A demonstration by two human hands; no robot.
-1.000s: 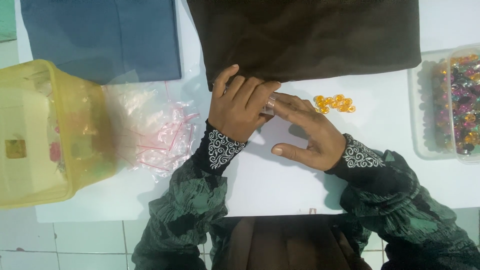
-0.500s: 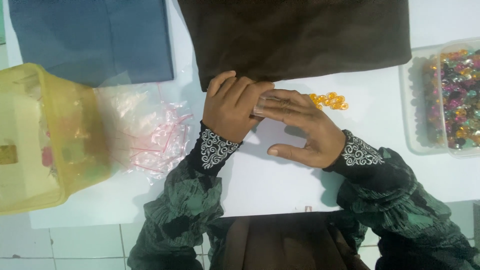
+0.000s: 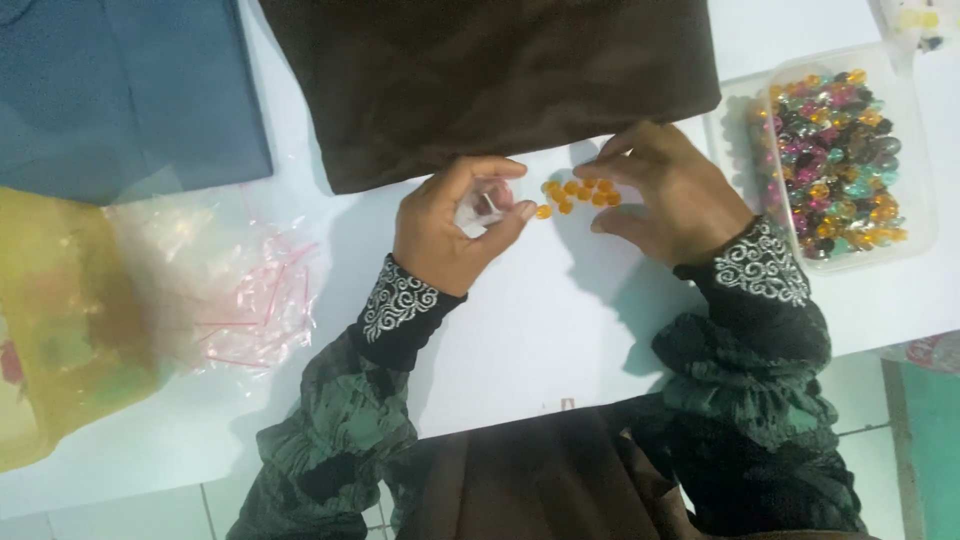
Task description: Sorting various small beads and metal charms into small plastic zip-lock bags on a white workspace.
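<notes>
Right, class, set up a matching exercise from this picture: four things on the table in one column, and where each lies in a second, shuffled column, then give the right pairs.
Things:
1. orange beads
2. dark brown cloth
3. clear tub of mixed beads
4. yellow plastic container

Places:
A. at the far left edge of the table
B. at the far right, beyond the right hand
C. on the white surface between the left hand and the right hand
D. along the top, above both hands

Pairs: 1-C, 2-D, 3-B, 4-A
</notes>
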